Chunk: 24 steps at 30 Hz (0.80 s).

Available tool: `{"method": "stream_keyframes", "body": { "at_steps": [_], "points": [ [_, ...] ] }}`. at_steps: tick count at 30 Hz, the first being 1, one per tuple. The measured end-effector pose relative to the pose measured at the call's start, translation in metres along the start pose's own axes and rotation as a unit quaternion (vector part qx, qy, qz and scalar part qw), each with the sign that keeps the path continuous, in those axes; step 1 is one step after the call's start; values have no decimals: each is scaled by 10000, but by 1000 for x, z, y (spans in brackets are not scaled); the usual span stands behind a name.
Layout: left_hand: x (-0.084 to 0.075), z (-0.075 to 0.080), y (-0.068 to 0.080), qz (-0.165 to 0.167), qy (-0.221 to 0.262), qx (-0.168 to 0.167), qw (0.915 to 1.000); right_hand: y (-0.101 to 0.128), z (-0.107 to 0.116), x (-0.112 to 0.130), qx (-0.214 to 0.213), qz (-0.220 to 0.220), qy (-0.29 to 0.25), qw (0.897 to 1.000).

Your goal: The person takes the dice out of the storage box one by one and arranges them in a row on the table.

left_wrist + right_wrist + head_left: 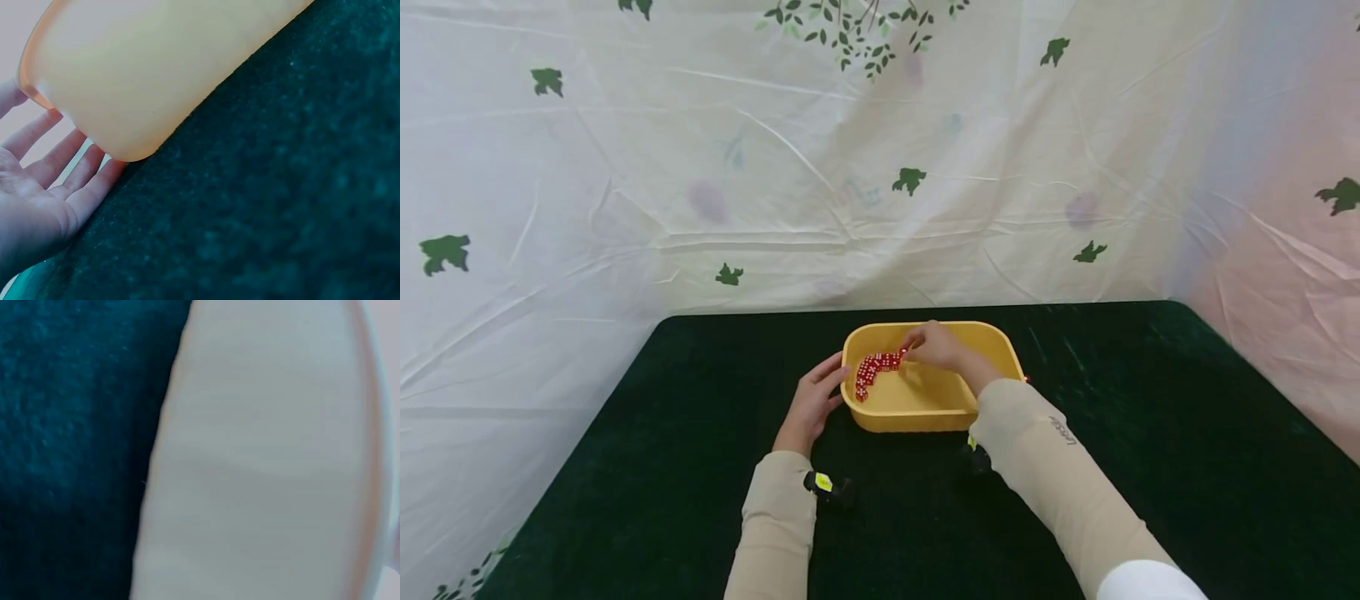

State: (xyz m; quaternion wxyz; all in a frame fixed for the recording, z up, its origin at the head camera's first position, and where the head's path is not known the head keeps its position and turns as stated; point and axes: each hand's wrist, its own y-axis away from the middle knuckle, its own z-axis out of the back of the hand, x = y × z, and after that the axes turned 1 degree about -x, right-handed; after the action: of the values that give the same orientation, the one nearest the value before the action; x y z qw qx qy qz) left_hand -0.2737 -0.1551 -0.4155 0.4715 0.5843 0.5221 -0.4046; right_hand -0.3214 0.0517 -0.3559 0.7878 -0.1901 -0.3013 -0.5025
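Left hand point(811, 406) lies flat-fingered against the yellow tub point(925, 414), steadying it, while right hand point(934, 346) fingers the red dice point(875, 370), grip unclear; lining up more calls for delicacy.

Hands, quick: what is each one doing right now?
Left hand: open, straight fingers against the outside of the tub.
Right hand: inside the tub at the dice; whether it grips one cannot be told.
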Motion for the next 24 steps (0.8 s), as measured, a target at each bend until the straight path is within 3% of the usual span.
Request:
{"method": "stream_keyframes", "body": {
  "at_steps": [7,16,24],
  "points": [
    [1,1,-1,25,23,-54,10000,6,20,3,-202,180,115,9996],
    [-1,1,-1,41,-61,1,10000,16,44,-5,-259,-284,216,9990],
    [-1,2,-2,77,-86,-20,9999,29,62,-17,-358,-417,43,9985]
  ]
}}
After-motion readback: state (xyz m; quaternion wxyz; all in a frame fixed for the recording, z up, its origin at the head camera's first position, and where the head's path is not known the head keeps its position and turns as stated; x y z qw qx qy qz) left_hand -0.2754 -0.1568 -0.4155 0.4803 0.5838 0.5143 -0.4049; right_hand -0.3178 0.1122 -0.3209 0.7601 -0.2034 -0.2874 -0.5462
